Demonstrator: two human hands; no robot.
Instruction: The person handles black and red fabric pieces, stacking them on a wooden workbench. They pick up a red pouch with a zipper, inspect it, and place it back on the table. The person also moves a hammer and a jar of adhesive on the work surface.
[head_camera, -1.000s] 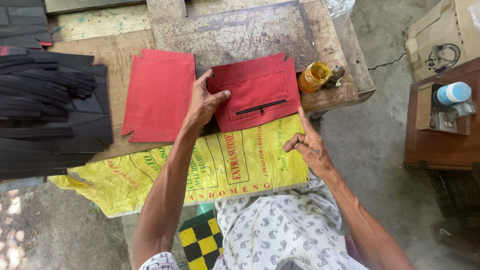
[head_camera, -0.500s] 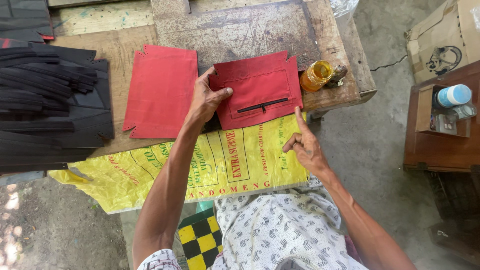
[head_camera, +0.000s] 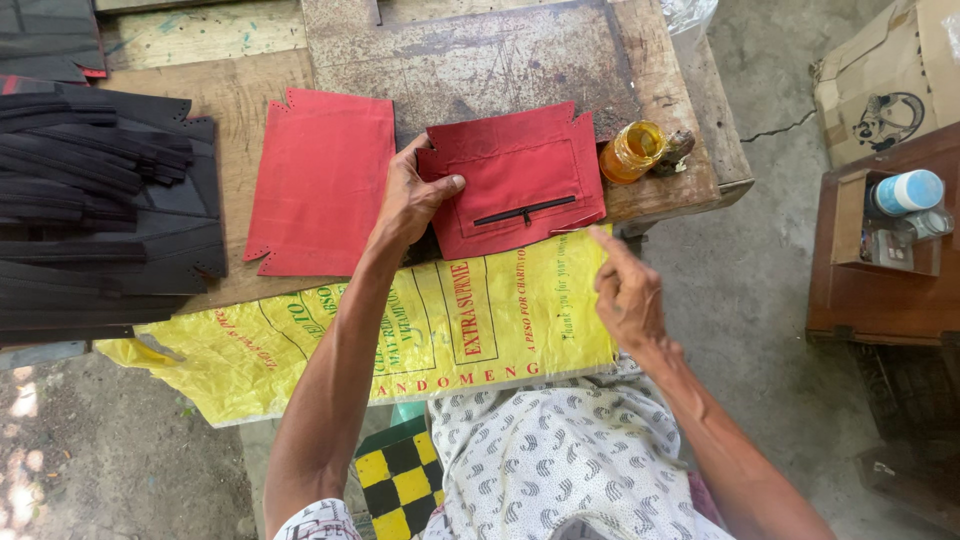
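left hand (head_camera: 408, 203): lying flat on the left edge of the red zip panel (head_camera: 520, 180), fingers spread narrow, thumb (head_camera: 445, 186) pressing down on the red, gripping nothing
right hand (head_camera: 625, 290): hovering over the yellow sack (head_camera: 420, 330), just below the panel's lower right corner, index finger (head_camera: 605, 243) pointing out, other fingers loosely curling, holding nothing
red zip panel: lying flat on the wooden bench (head_camera: 240, 95), short black zip (head_camera: 523, 211) facing up near its lower edge
plain red panel (head_camera: 322, 180): lying just left of the left hand, flat on the bench
black pieces (head_camera: 100, 200): stacking up at far left
amber jar (head_camera: 632, 151): sitting just right of the zip panel
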